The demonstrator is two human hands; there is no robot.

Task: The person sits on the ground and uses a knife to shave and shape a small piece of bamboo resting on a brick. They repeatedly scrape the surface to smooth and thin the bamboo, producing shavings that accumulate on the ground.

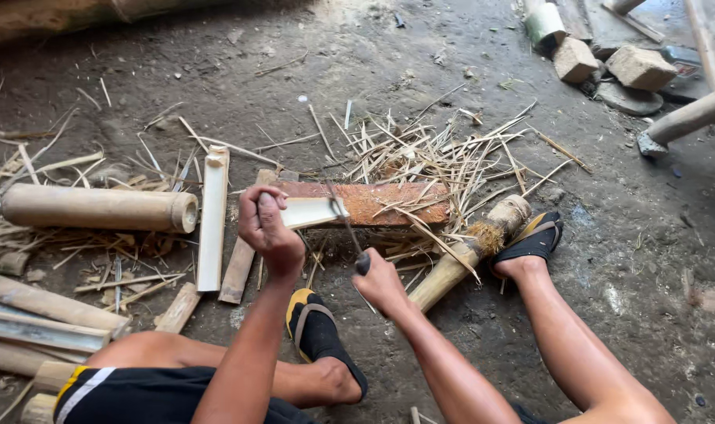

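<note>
Gripping a pale bamboo slat (306, 212) in the closed left hand (268, 228), over a reddish board (373, 200); right hand (379, 281) clenched around a knife (348, 228) touching the slat's end.

A rough bamboo workshop on the ground is shown; a dirt floor (452, 71) is covered with bamboo shavings (428, 153); cut bamboo tubes (98, 208) and split slats (213, 220) are laid around; stone blocks (640, 67) are seen behind.
</note>
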